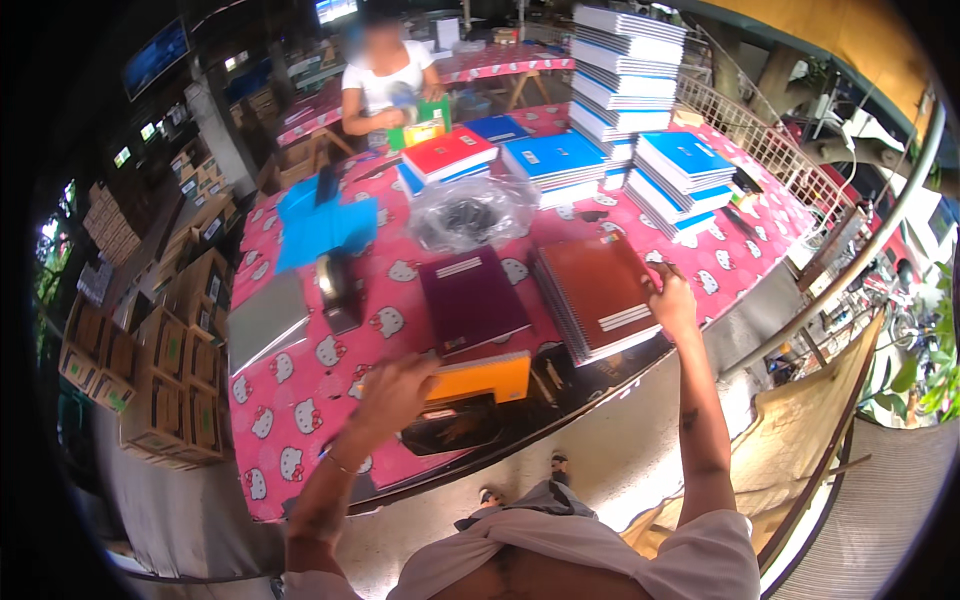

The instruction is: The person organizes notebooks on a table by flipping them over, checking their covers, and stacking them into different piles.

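Observation:
My left hand (pixel 398 392) is curled over the left end of an orange notebook (pixel 482 379) at the table's front edge; motion blurs its fingertips. My right hand (pixel 672 297) grips the right edge of the top reddish-brown spiral notebook (pixel 597 285), which lies on a short stack with its coil to the left. Between the hands, slightly farther back, a dark purple notebook (pixel 474 297) lies flat. Beneath the orange notebook is a dark opening or tray (pixel 455 430), its contents unclear. A black tape dispenser (pixel 340 292) stands left of the purple notebook.
Crumpled clear plastic (pixel 470 212) lies mid-table, with blue notebooks (pixel 555 160) and a red notebook (pixel 450 152) behind it. A tall notebook stack (pixel 622 80) rises at the back right. Blue sheets (pixel 325 225) lie left. Cardboard boxes (pixel 165 385) flank the table. A co-worker (pixel 385 85) stands opposite.

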`<state>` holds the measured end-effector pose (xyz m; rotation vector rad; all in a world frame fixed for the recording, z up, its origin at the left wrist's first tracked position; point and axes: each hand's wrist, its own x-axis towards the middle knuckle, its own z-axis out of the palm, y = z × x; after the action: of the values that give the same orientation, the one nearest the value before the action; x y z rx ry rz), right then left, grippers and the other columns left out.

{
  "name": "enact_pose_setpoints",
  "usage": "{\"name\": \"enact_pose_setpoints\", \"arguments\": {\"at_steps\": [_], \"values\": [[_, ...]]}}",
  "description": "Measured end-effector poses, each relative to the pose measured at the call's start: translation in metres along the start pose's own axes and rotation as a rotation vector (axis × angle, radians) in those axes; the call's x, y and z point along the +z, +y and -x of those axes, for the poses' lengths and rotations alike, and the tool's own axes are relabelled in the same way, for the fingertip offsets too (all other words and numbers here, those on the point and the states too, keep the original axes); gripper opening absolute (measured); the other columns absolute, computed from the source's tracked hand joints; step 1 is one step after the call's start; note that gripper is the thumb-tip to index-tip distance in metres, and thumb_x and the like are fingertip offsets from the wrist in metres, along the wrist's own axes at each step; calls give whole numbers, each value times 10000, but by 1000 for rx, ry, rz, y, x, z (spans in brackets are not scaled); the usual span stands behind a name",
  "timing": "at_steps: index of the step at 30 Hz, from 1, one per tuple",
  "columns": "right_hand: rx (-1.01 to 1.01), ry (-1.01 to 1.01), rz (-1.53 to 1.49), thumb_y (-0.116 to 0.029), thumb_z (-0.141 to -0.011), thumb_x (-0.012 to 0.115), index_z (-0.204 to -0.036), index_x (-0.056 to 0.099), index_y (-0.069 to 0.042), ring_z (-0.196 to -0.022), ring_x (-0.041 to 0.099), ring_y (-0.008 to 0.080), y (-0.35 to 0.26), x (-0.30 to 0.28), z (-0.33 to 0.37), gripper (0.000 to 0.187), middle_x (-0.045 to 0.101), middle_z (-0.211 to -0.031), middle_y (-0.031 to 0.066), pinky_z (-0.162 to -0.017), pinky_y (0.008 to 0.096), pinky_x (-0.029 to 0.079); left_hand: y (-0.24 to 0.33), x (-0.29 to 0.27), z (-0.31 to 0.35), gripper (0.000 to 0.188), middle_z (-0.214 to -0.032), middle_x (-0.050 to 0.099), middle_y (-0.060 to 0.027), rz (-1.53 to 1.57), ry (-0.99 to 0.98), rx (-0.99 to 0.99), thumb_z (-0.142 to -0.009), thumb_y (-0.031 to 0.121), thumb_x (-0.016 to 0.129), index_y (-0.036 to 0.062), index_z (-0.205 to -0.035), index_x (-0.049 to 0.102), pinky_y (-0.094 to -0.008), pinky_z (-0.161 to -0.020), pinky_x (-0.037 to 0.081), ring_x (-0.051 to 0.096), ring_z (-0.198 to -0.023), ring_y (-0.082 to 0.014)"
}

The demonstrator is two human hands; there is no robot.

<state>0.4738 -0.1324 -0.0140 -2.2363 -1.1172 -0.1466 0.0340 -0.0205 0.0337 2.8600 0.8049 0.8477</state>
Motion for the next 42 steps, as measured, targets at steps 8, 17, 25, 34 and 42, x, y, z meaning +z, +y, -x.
{"name": "enact_pose_setpoints", "arguments": {"at_steps": [8,17,25,34,42], "values": [[102,-234,-743,-373,-977,608,-1450,466,-65,-1391,421,264,121,4,-48,582,455,-1490,187,-1131,381,335,70,3,-148,210,-850,644,-183,444,316,-71,-934,91,635,-45,-1094,639,-314,-666,483,618,-716,-205],[-430,-309,-319,-217,-880,724,-1524,296,-93,-1067,656,318,-43,-131,-56,783,637,-1224,209,-905,376,507,171,14,-310,200,-992,696,-41,-89,278,543,-848,224,713,155,-1035,712,-519,-1167,204,630,-1027,-241],[-67,-425,-643,-97,-874,703,-1381,517,-51,-827,643,187,148,36,-77,542,690,-993,122,-765,332,519,1,175,-249,224,-1080,640,-179,97,88,10,-882,121,633,52,-1095,649,-450,-844,525,633,-995,-387],[78,-354,-702,-115,-853,732,-1331,562,-25,-791,650,171,137,55,-80,515,695,-976,121,-709,316,525,-37,271,-172,272,-883,684,-199,-42,-745,12,-880,227,617,84,-1111,633,-523,-752,552,674,-845,-418],[21,-315,-617,-153,-828,749,-1300,592,-31,-794,661,208,128,76,-87,512,680,-975,145,-719,332,530,-30,320,-162,394,-775,658,-249,6,-394,-200,-823,136,630,-5,-1181,548,-534,-678,551,656,-760,-458]]}}
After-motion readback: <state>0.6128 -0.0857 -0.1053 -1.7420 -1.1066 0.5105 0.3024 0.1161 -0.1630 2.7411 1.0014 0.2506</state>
